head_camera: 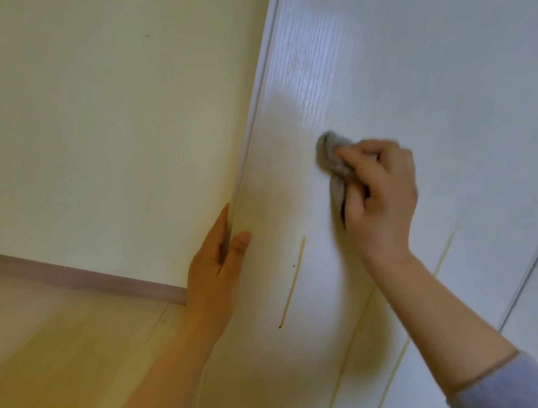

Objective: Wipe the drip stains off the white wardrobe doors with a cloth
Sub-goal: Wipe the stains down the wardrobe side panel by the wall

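White wardrobe door (410, 71), oblique view. My right hand (379, 191) curls its fingers round a bunched grey cloth (330, 152) and presses it to the panel. The nearest drip stain (292, 283), its long axis roughly 12-to-6, lies between 6 and 7 o'clock of the cloth. My left hand (215, 269), fingers straight, rests along the door edge.

- No lettering, label, brand mark, number or sign can be read on the wardrobe door (409, 56), the wall (101, 119) or the cloth (330, 150).
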The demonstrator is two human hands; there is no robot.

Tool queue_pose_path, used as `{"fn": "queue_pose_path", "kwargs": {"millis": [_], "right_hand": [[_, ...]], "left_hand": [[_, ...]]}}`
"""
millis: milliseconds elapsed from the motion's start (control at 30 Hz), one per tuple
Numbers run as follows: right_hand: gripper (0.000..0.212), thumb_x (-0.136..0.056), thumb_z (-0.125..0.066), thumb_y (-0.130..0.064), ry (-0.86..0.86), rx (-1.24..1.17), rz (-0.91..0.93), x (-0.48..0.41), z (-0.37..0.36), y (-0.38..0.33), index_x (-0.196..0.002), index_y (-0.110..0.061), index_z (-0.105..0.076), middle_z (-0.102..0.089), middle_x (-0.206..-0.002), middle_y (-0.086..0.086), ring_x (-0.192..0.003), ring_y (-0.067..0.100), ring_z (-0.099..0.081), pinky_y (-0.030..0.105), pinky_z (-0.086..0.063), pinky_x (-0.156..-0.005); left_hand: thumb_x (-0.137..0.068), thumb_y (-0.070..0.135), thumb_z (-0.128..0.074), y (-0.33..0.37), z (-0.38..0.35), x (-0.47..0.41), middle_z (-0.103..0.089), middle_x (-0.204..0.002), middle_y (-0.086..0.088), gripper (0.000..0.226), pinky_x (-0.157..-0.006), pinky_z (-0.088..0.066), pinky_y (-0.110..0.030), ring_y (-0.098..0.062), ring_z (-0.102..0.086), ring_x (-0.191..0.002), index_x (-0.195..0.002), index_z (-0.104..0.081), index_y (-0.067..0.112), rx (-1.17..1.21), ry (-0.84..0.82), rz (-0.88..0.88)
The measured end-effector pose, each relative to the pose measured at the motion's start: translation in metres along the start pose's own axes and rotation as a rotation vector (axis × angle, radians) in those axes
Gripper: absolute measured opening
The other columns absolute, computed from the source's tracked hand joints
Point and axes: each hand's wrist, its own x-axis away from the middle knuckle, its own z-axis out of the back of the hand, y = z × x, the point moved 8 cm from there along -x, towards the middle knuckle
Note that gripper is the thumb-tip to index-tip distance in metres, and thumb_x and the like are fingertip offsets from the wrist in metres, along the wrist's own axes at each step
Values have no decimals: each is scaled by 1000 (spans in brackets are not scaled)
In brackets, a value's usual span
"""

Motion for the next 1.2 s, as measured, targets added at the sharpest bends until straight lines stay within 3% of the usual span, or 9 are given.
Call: {"fn": "queue_pose_path", "kwargs": {"millis": [133, 233, 367, 500, 633, 733, 933, 1100, 1200], "right_hand": [[41, -103, -36, -15, -137, -49, 54, 73, -2, -15, -99, -3, -75, -66, -97, 13, -92, 25, -52, 15, -32, -90], [35, -98, -41, -10, -158, -57, 28, 77, 4, -14, -99, -6, -75, -66, -98, 10, -92, 24, -54, 16, -35, -86], [37, -79, -52, 5, 134, -15, -221, 19, 35, 18, -106, -9, -73, -61, -100, 7, -93, 23, -53, 11, -34, -82], [36, -79, -54, 5, 230, 18, -235, -16, 37, 40, -108, -8, -72, -60, -99, 6, -92, 28, -57, 6, -33, -80], [33, -82, -57, 4, 301, 28, -312, 32, 39, 43, -108, -9, -73, -61, -100, 10, -93, 27, -57, 26, -46, -80], [35, -78, -57, 7, 311, 20, -447, 96, 43, 43, -104, -8, -74, -54, -95, -3, -86, 25, -58, 34, -49, -72], [19, -85, -63, -1, 275, -75, -618, 97, 61, 46, -94, -15, -73, -59, -87, -2, -77, -2, -51, 14, -43, -72], [24, -88, -57, -9, 306, 31, -473, 3, 70, 66, -108, -8, -69, -52, -102, -4, -90, 0, -48, 5, -35, -76], [27, -88, -55, -10, 262, 76, -456, 3, 65, 72, -112, -10, -67, -46, -102, -6, -90, 9, -50, 1, -32, -74]], "left_hand": [[-90, 49, -48, 1, 1, 0, -58, -134, 26, 56, -93, -41, -3, 12, -51, -120, -145, -46, 39, -26, 16, -4], [-92, 50, -47, -1, 3, -1, -59, -132, 26, 53, -95, -46, -11, 8, -54, -119, -144, -47, 42, -52, 25, -2], [-99, 41, -49, 0, 2, 1, -60, -128, 29, 44, -92, -45, -11, 12, -55, -114, -143, -47, 45, -70, 24, 1], [-101, 36, -49, 0, 3, 0, -59, -122, 38, 42, -78, -41, 1, 18, -54, -109, -141, -48, 45, -63, 32, 3], [-101, 36, -49, 0, 1, -1, -58, -120, 40, 41, -75, -39, 3, 22, -53, -106, -141, -48, 46, -74, 22, 2], [-101, 40, -49, -1, 1, -1, -59, -123, 36, 41, -77, -40, 2, 18, -53, -111, -142, -48, 47, -73, 8, 5], [-91, 55, -44, 3, 2, 3, -60, -124, 33, 50, -82, -42, -11, 16, -55, -109, -141, -48, 48, -74, -7, 7], [-95, 53, -47, 5, 4, 4, -60, -117, 40, 46, -81, -43, -13, 19, -55, -104, -141, -48, 48, -64, -6, 7], [-90, 56, -44, 3, 3, 3, -61, -120, 36, 51, -83, -45, -17, 17, -55, -107, -140, -48, 48, -55, 0, 9]]}}
